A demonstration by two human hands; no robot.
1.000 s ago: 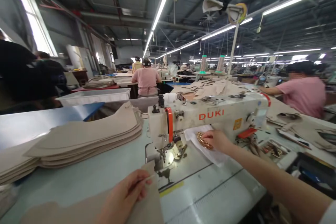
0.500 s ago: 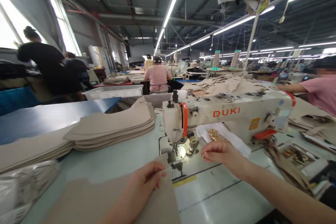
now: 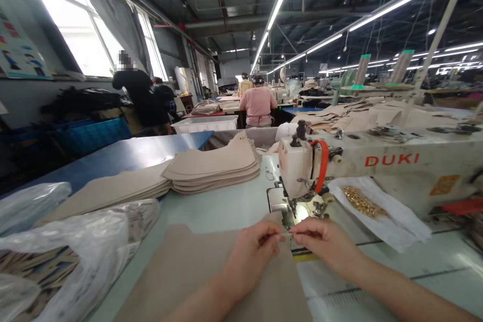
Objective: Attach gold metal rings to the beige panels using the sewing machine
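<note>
Pinched together on a beige panel [image 3: 188, 261] in the head view: that is the left hand's [image 3: 251, 249] grip, thumb and fingers clamped near the upper right corner. And now the right hand [image 3: 324, 241] is in beside it! Its grip is closed too, on a small piece [image 3: 289, 234], too tiny to make out, with the fingertips almost meeting at the corner.

What a change in one second! Then, the right hand was over at the gold pieces [image 3: 364, 202]; half a second ago it was coming away with something small in its fingers. Now those gold pieces sit on their white sheet [image 3: 403, 231] with no hand on them, and fetching has given way to close work by both hands at one spot.

So where's the panel? Flat on the bench [image 3: 222, 211], for the most part, its corner raised in the fingers just in front of the sewing machine [image 3: 300, 176]. The view has swung left as well, bringing more of the plastic bag [image 3: 101, 241] into sight; beyond lies the stack of panels [image 3: 211, 166], well apart from both hands.
</note>
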